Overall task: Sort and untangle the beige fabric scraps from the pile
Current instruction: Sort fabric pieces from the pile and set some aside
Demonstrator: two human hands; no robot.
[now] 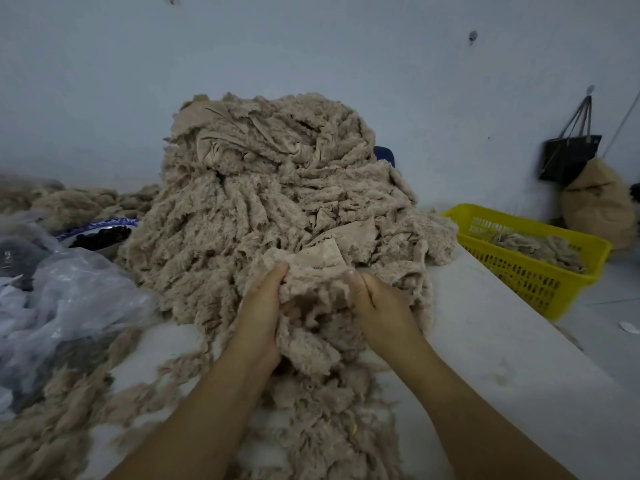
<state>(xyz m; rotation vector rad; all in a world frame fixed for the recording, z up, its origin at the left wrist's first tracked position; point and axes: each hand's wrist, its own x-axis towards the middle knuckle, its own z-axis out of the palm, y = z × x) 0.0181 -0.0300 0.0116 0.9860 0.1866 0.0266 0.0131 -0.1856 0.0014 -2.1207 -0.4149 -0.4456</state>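
Observation:
A tall pile of fuzzy beige fabric scraps (273,188) rises in the middle of the white table (502,341), against the wall. At its near foot, both hands hold one bunched beige scrap (313,299) between them. My left hand (263,306) grips its left side, thumb on top and fingers curled underneath. On the scrap's right side my right hand (375,303) grips in the same way. Loose beige strips (311,410) trail from the bunch down toward me between my forearms.
A yellow plastic basket (540,271) with a few beige scraps stands at the table's right edge. A crumpled clear plastic bag (59,299) lies at left, with a blue-rimmed bowl of dark bits (100,233) behind it. A black bag (568,157) hangs on the wall.

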